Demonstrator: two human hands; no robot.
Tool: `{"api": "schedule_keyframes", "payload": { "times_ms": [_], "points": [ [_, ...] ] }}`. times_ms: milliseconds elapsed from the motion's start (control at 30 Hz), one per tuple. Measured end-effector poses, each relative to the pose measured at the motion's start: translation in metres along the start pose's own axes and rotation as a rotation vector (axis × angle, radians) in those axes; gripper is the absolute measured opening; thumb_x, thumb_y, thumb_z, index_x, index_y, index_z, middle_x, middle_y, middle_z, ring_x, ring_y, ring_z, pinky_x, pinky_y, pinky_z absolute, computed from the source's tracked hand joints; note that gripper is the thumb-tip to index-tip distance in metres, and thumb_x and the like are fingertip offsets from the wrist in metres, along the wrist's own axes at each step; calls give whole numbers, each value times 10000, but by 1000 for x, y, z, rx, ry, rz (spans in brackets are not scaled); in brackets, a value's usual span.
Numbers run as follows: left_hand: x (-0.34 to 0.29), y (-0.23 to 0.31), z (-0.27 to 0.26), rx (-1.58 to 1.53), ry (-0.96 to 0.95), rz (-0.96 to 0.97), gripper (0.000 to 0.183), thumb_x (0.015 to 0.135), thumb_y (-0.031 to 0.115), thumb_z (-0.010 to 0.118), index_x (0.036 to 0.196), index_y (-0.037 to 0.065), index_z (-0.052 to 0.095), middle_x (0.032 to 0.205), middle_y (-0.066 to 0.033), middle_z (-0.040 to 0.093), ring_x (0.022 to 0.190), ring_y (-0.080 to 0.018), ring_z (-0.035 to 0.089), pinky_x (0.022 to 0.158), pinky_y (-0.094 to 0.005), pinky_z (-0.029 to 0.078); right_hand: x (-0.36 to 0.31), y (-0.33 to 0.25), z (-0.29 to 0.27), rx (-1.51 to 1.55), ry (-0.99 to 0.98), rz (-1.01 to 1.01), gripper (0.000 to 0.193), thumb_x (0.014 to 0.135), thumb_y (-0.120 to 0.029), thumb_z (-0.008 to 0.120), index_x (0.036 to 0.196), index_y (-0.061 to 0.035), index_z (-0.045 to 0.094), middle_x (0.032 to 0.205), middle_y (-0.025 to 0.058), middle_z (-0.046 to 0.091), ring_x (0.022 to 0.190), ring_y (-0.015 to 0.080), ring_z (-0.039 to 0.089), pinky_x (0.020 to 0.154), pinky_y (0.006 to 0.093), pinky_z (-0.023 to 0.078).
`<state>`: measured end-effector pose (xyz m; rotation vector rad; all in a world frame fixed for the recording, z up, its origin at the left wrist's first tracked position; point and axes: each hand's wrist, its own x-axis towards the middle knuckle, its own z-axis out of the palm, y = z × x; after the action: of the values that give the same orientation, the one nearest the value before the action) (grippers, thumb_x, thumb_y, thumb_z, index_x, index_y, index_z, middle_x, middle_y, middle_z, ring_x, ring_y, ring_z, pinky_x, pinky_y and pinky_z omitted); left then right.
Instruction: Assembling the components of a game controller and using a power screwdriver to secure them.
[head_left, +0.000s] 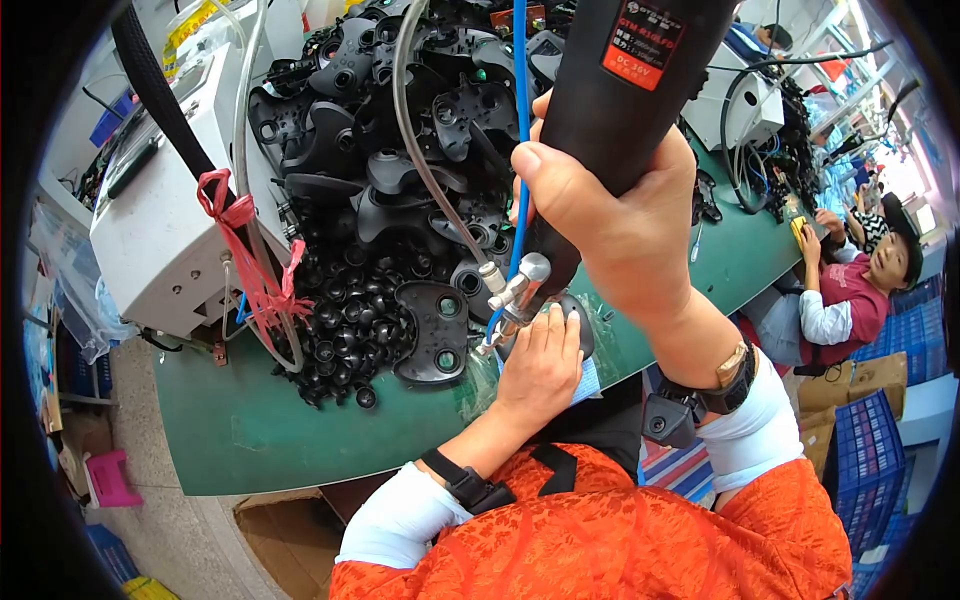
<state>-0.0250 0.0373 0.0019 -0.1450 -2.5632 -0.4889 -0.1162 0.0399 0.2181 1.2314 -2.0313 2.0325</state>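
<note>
My right hand (630, 225) is wrapped round a thick black electric screwdriver (615, 110), tilted with its lower end toward the table. At that end, a metal fitting (522, 283) joins a clear hose (425, 165) and a blue tube (521, 120). Below it, my left hand (537, 368) grips a dark controller shell (580, 325) against the table, mostly covered by fingers and tool. The screwdriver's bit is hidden. Left of this hand lies a black controller half (436, 335). Many small round black caps (340, 345) are heaped beside it, with more controller shells (405, 172) piled behind.
A white machine box (170, 235) stands on the green table (235, 450) at left, with pink ribbon (235, 220) round its hose. At right sits another person (845, 310), near blue crates (865, 445). A pink stool (112, 477) stands on the left floor.
</note>
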Motion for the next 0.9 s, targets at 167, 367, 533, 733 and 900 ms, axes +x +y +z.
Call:
{"api": "schedule_keyframes", "payload": {
  "times_ms": [167, 367, 533, 733, 900],
  "points": [
    [-4, -2, 7, 29, -1, 28, 515, 861, 244, 630, 1273, -62, 589, 1258, -246, 598, 1163, -328, 565, 982, -419, 444, -19, -7, 13, 49, 56, -11, 371, 719, -65, 746, 1056, -11, 602, 804, 3, 602, 704, 70, 537, 642, 253, 478],
    [-3, 1, 3, 3, -43, 18, 527, 866, 252, 633, 1292, -54, 580, 1269, -238, 597, 1177, -327, 563, 1023, -431, 425, -2, -3, 17, -17, 56, -94, 328, 744, -81, 739, 1035, -33, 596, 791, 1, 595, 686, 82, 531, 631, 278, 473],
    [-2, 5, -6, 105, 16, 41, 538, 869, 262, 649, 1299, -53, 569, 1332, -242, 558, 1233, -349, 528, 1069, -469, 387, 20, -47, -13, 69, 109, -53, 273, 847, -187, 732, 1005, 3, 617, 768, 79, 640, 643, 160, 651, 595, 291, 528],
    [-27, -12, -55, -60, 51, 39, 468, 827, 176, 708, 1268, 44, 620, 1228, -160, 581, 1176, -316, 534, 963, -453, 407, 11, -83, -57, 142, 128, -66, 222, 881, -157, 680, 993, 20, 607, 703, 88, 622, 574, 168, 625, 543, 287, 511],
    [-64, -63, -78, 199, 39, -231, 447, 793, 128, 756, 1222, 58, 650, 1060, -91, 568, 991, -279, 531, 828, -425, 408, -23, -52, -55, 140, 64, -26, 315, 901, -156, 635, 1129, 52, 570, 703, 118, 606, 601, 198, 631, 588, 314, 518]
  ]
}}
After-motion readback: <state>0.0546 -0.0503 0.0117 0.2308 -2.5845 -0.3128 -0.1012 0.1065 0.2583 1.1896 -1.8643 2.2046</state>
